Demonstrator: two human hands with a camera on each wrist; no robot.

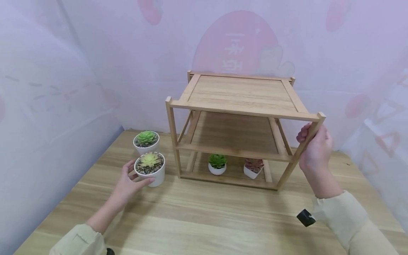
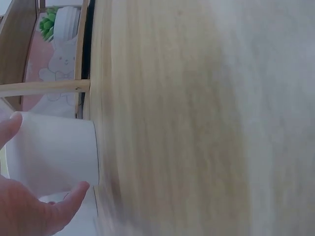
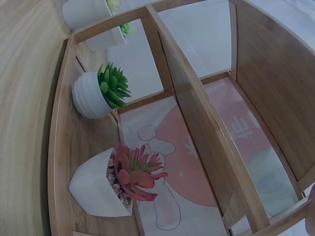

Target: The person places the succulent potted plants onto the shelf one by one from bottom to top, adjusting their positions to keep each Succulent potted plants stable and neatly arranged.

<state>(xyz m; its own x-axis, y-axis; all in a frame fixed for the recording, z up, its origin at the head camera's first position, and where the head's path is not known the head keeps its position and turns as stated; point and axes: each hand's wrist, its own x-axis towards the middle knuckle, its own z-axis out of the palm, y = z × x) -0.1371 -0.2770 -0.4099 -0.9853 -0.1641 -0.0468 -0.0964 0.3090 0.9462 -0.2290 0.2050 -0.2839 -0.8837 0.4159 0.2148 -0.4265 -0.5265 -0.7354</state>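
Observation:
My left hand (image 1: 127, 182) holds a white pot with a pale yellow-green succulent (image 1: 149, 169), its thumb on the near side and its fingers round the left side. In the left wrist view the white pot (image 2: 54, 152) stands at the table surface. Just behind it is another white pot with a green succulent (image 1: 146, 141). My right hand (image 1: 317, 148) grips the front right post of a wooden shelf rack (image 1: 242, 94). On the rack's bottom tier sit a small green succulent (image 1: 217, 164) and a red succulent (image 1: 253, 167), both in white pots.
The rack stands on a wood-grain table (image 1: 204, 219), with its upper two tiers bare. Pale printed cloth (image 1: 127, 63) hangs behind and at both sides. A black object (image 1: 306, 217) is by the right sleeve cuff.

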